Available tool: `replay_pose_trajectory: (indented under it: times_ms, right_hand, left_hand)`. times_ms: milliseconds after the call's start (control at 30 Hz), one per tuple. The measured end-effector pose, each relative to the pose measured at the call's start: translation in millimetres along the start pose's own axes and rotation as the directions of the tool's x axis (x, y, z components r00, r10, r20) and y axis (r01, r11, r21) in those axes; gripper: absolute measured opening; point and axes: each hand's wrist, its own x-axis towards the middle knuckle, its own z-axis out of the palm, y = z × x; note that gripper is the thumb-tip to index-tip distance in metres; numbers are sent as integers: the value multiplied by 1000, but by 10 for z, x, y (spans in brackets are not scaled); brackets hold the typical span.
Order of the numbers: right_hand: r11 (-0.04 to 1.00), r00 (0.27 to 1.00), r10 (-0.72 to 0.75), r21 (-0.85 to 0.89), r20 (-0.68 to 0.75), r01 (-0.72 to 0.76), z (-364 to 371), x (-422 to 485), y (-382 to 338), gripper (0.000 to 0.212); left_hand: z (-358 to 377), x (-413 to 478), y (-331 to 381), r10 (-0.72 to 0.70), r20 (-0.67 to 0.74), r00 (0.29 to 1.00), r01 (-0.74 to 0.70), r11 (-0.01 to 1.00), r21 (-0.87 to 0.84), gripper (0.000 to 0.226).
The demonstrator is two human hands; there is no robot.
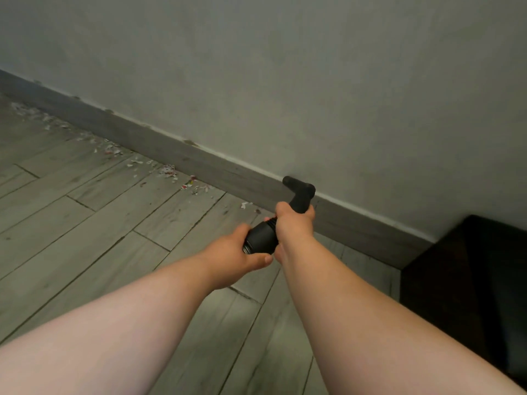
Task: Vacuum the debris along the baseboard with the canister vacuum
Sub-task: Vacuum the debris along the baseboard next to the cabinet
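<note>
- Counting two hands, left hand (231,258) and right hand (295,223);
- counting one vacuum hose handle (261,238);
- counting one baseboard (171,155);
- counting one dark piece of furniture (470,280);
- finding debris (168,171) scraps too many for counting

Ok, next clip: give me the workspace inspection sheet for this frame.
Surface: grey plank floor.
Job's things: black vacuum handle, held near the baseboard; canister not in view.
Clutter: paper-like debris strewn along the baseboard, left of the handle.
Grippers: left hand grips the handle's lower cuff; right hand grips its bent upper part.
Cables: nothing seen.
Surroundings: grey wall; dark furniture at right.
</note>
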Motion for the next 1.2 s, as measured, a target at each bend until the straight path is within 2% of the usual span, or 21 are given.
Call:
replay_pose_trajectory:
  times_ms: [433,667,933,1200]
  right_hand:
    - [990,976,-32,125,-214,60,-1524,-147,-315,64]
    - [970,929,-40,209,-367,124,-2128,-164,-459,75]
    - [969,897,-18,215,-441,125,-2119,-105,-433,81]
    - [976,910,-17,192,-414,106,-1813,-115,-350,82]
  left_hand:
    - [872,-267,1032,102,168,980,-113,992,59,49]
    - [1251,-259,1486,146,252,957,-165,985,54,51]
    - [1256,-144,1474,143,290,946,-171,982,75,51]
    - [1091,-33,1186,136,283,950,-156,987,50,53]
